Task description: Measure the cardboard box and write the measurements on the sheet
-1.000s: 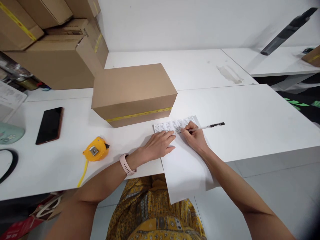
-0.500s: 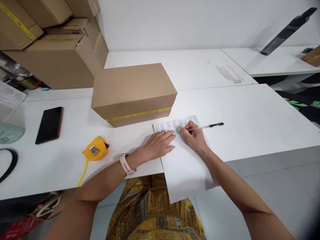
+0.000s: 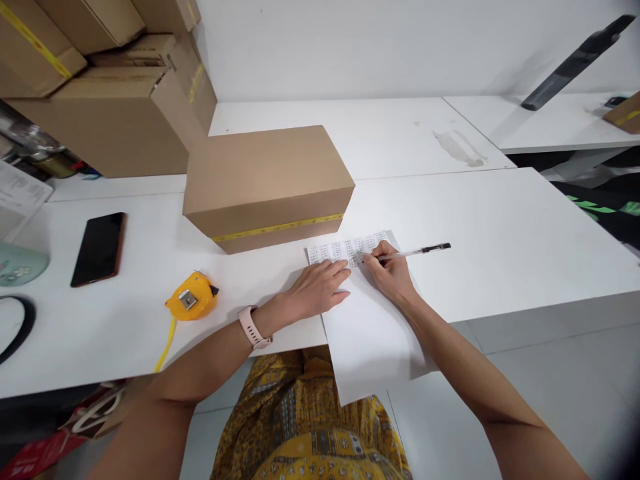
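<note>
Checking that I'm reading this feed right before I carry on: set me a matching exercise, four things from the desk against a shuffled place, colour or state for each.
Things
1. Pen
2. Paper
3. Tape measure
4. Phone

Places, colours, states
A. Partly under the left hand, its near end past the edge of the desk
B. Lying flat, dark screen up
C. Held in the right hand
D. Orange-yellow, with a yellow strip running out of it

Pairs
1-C, 2-A, 3-D, 4-B
</note>
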`<state>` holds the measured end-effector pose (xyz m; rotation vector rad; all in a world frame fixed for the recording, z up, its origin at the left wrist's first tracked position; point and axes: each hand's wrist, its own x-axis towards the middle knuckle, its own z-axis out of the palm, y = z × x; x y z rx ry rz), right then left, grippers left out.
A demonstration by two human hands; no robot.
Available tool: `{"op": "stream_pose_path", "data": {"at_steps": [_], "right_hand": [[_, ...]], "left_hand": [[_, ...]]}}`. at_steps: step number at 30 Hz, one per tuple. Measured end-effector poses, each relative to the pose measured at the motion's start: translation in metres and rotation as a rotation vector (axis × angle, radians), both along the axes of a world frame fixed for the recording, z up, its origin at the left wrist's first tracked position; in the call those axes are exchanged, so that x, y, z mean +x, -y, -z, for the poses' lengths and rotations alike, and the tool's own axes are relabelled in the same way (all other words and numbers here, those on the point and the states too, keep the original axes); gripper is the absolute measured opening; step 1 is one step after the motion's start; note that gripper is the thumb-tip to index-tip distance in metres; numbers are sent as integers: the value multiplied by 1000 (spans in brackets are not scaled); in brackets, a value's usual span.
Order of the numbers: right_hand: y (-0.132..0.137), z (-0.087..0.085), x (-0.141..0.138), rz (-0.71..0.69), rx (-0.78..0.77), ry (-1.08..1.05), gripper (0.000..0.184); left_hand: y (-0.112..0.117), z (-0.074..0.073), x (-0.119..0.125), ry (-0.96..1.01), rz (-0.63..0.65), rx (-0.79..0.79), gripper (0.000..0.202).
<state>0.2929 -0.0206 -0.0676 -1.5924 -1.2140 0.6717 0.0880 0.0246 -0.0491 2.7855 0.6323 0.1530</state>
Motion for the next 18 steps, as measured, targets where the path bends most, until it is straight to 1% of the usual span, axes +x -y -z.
{"op": "stream_pose_path", "data": {"at_steps": [6,14,18], "right_hand": [[0,-2,-1,-19,-4,-10,26],[0,-1,2,12,-2,-2,26],[-1,-2,2,-6,-4,2,26]], "left_hand": [[0,-4,1,-24,-3,-6,38],[0,-3,1,-10,-1,15,37],[0,-3,1,-22,-4,4,39]]}}
